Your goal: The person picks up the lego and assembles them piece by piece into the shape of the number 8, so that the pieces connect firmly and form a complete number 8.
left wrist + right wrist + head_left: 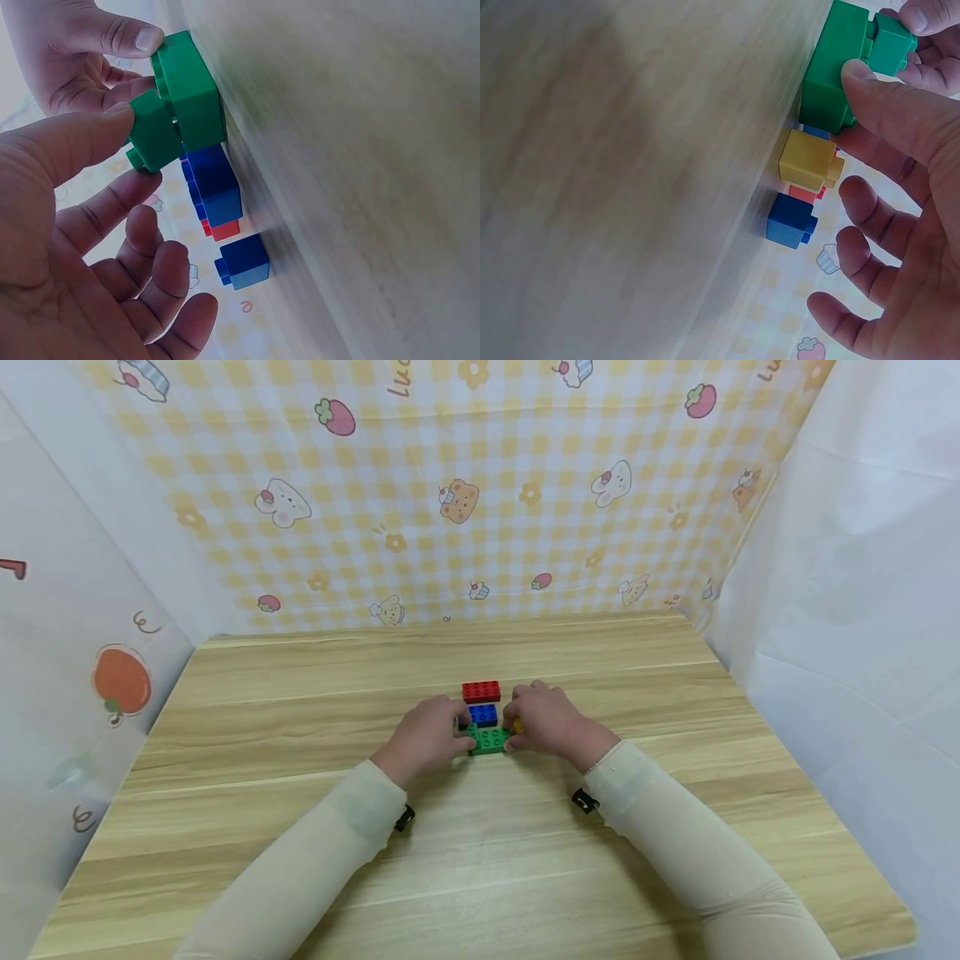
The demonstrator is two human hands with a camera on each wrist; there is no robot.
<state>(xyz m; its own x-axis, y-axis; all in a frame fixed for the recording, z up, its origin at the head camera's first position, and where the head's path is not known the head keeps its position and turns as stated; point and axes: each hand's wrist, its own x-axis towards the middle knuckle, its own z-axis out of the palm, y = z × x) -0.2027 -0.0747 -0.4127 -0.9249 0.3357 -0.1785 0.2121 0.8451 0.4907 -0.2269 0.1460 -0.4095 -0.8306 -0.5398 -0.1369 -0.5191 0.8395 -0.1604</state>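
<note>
A long green brick [491,741] lies on the table with its studs up. The left hand [429,733] pinches a small green brick [155,131] between thumb and index finger, at the stud side of the long brick's left end. Whether the two bricks are pressed fully together I cannot tell. At the other end, the right hand [546,718] grips the long green brick between thumb and index finger. Its other fingers are loosely bent beside a small yellow brick [808,159]. Behind the green brick lies a long blue brick [483,716], then a red brick [481,692].
A small blue brick [245,262] stands near the left fingers, and a small blue brick [791,221] shows beyond the yellow one. The wooden table [300,710] meets a checked cloth backdrop [525,527], with white cloth sides.
</note>
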